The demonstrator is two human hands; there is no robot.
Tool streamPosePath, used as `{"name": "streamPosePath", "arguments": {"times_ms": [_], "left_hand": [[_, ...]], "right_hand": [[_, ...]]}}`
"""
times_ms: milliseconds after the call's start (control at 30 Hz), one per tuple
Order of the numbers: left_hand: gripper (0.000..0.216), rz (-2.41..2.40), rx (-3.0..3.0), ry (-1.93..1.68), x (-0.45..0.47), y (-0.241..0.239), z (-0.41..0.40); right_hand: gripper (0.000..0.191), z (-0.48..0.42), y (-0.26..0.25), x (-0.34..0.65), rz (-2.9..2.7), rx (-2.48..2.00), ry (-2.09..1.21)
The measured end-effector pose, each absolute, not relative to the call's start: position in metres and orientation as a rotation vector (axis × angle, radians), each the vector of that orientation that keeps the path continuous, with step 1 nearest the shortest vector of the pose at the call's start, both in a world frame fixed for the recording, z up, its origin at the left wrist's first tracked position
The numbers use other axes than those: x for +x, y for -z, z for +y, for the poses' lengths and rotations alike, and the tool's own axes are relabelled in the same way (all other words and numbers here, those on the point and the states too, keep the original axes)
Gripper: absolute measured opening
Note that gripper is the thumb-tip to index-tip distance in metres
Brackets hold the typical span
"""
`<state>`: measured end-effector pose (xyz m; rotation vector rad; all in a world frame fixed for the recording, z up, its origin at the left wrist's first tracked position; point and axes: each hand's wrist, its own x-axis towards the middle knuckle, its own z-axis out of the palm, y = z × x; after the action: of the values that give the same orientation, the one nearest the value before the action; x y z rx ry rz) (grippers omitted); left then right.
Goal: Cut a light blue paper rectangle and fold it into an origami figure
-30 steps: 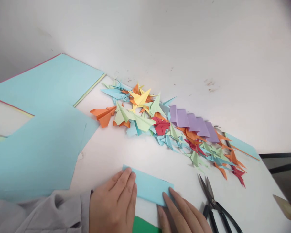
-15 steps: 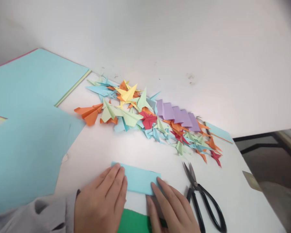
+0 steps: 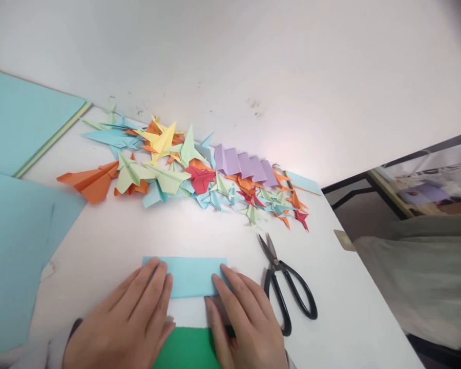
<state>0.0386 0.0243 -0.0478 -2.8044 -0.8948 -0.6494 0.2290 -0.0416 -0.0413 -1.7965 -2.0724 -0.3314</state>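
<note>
A folded strip of light blue paper (image 3: pixel 194 277) lies flat on the white table in front of me. My left hand (image 3: pixel 126 312) rests with outstretched fingers on the strip's left end. At the right end, my right hand (image 3: pixel 246 318) presses its fingertips on the paper, fingers extended and thumb apart below the near edge. Beneath and between my hands shows a green sheet (image 3: pixel 192 348). Scissors (image 3: pixel 278 277) with black handles lie just right of my right hand, blades slightly parted.
Beyond the strip spreads a pile of folded paper planes (image 3: pixel 169 179) in several colours, with a pleated purple paper (image 3: pixel 246 166) on it. Large light blue sheets (image 3: pixel 15 246) cover the left side. The table's right edge (image 3: pixel 369 277) runs diagonally, and a grey-green cloth surface (image 3: pixel 415 277) lies beyond.
The camera view has turned to the right, so the pile, scissors and sheets sit farther left. Both hands stay on the blue strip, which looks nearly the same.
</note>
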Motion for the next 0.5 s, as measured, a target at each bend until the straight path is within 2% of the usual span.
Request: {"name": "streamPosePath", "arguments": {"times_ms": [133,500], "left_hand": [[0.038,-0.871,-2.843,0.635,0.0372,0.0472,0.0248],[0.035,-0.841,-2.865,0.632,0.0372,0.049,0.0249]], "right_hand": [[0.024,-0.0402,0.0402,0.227,-2.046,-1.794,0.338],[0.034,-0.0397,0.0382,0.2268,-2.084,-1.853,0.37]]}}
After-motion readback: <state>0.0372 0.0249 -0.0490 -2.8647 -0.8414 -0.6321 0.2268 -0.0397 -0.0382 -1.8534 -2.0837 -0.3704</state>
